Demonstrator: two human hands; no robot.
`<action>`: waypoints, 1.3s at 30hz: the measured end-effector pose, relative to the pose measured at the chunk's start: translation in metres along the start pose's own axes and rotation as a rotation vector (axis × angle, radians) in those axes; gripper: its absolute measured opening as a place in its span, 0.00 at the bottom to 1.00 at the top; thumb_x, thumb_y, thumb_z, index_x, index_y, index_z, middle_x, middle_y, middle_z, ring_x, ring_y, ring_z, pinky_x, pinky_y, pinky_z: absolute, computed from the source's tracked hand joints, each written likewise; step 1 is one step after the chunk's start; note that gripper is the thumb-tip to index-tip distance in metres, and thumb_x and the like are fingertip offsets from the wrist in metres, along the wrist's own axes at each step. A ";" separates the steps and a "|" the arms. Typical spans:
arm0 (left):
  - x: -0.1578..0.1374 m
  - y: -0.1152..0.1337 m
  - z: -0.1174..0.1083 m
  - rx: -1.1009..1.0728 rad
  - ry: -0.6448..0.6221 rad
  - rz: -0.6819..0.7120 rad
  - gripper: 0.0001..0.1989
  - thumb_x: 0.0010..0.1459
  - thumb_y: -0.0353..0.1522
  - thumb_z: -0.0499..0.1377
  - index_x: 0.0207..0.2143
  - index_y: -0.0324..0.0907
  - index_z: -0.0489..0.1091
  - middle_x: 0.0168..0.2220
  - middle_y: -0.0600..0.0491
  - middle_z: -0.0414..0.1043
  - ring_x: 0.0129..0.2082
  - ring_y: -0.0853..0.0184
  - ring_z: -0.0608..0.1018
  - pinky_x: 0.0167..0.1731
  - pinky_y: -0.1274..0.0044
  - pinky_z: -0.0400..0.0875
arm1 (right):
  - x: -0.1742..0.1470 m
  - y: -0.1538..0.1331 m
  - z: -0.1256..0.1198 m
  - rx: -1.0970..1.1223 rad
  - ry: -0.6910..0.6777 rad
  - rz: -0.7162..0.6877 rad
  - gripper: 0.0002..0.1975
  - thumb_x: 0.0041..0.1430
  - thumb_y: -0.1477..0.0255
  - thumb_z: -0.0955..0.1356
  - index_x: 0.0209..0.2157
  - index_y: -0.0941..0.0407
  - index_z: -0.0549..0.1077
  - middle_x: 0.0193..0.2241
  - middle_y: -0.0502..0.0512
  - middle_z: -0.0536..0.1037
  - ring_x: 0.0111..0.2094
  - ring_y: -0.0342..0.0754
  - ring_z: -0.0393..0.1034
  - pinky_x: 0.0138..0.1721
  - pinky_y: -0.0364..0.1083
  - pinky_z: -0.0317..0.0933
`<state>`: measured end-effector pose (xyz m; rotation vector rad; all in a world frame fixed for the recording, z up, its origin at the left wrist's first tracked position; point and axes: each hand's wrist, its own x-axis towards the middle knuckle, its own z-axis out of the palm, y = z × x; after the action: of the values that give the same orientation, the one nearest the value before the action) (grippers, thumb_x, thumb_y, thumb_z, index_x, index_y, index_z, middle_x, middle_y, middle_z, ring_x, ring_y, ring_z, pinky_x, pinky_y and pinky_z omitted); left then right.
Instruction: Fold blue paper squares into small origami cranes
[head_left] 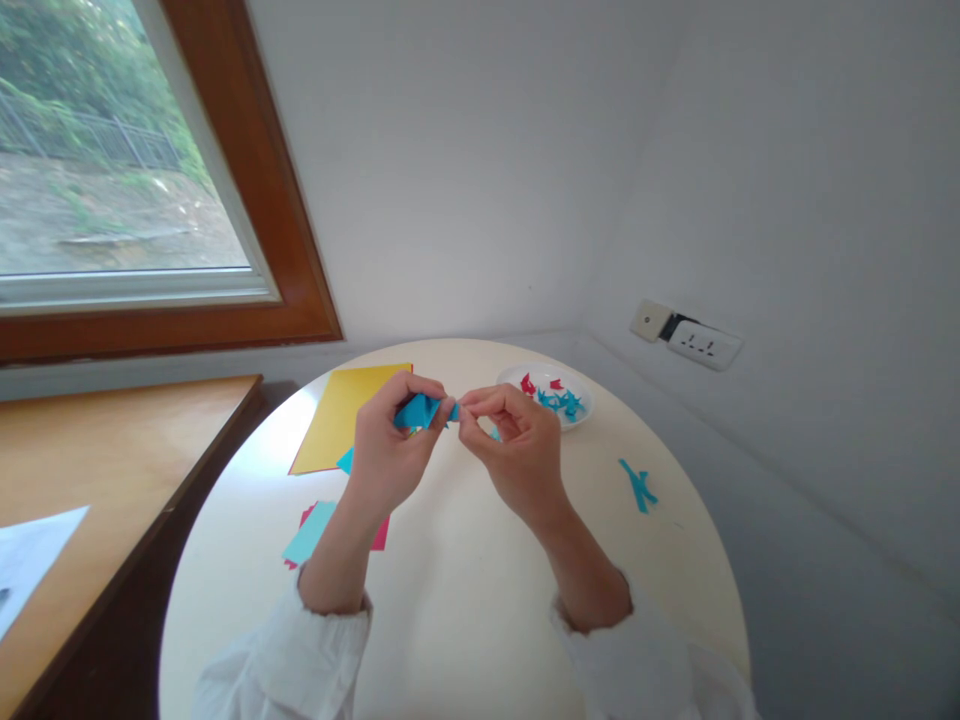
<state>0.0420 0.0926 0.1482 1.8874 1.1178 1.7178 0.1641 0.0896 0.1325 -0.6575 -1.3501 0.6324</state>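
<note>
Left hand (pixel 390 435) has a folded blue paper piece (pixel 418 411) gripped between thumb and fingers, held up above the round table (pixel 457 610). Right hand (pixel 517 440) has thumb and index fingertip pinched together at the piece's narrow end, and it looks like they've got hold of it.

Progress-wise, I'd call this piece partly shaped: there are creases, but a broad flap is sticking out on the left-hand side. Behind the right hand, the white plate (pixel 579 382) has a pile of small blue paper shapes (pixel 562 402) plus a couple of red shapes (pixel 528 384), so a good few look finished. Plenty of flat stock seems left: a yellow sheet (pixel 326 415) with a red edge peeking out from under it, and pale blue paper (pixel 309 533) over pinkish-red paper (pixel 381 533) by the left forearm. Off to the right lie some narrow blue strips (pixel 639 487), maybe offcuts.

Hard to make out: the fingers cover most of the folds, so no idea which fold this is. The right hand blocks part of the plate, the left forearm covers some of the paper, and the pile's too small and tangled to count.
</note>
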 end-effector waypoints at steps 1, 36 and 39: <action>0.000 0.000 0.000 0.002 0.001 0.000 0.04 0.48 0.30 0.60 0.26 0.41 0.66 0.24 0.56 0.69 0.23 0.72 0.71 0.19 0.82 0.63 | 0.000 0.001 0.000 -0.009 -0.004 -0.009 0.06 0.47 0.78 0.67 0.22 0.55 0.67 0.24 0.48 0.74 0.31 0.42 0.70 0.36 0.44 0.67; -0.002 -0.003 0.004 0.062 0.116 0.043 0.04 0.51 0.31 0.60 0.27 0.42 0.65 0.26 0.55 0.70 0.25 0.72 0.71 0.24 0.80 0.65 | 0.003 0.003 -0.004 -0.197 -0.034 0.049 0.09 0.57 0.68 0.63 0.28 0.56 0.72 0.25 0.52 0.77 0.28 0.44 0.72 0.33 0.43 0.66; -0.001 -0.003 0.004 0.051 0.120 0.044 0.05 0.50 0.31 0.60 0.27 0.42 0.65 0.26 0.55 0.70 0.24 0.72 0.71 0.23 0.81 0.65 | 0.003 0.003 -0.003 -0.172 -0.032 0.035 0.06 0.54 0.68 0.66 0.29 0.56 0.72 0.27 0.53 0.77 0.30 0.44 0.72 0.34 0.44 0.67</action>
<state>0.0450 0.0943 0.1445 1.8724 1.1829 1.8656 0.1678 0.0941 0.1319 -0.8146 -1.4360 0.5605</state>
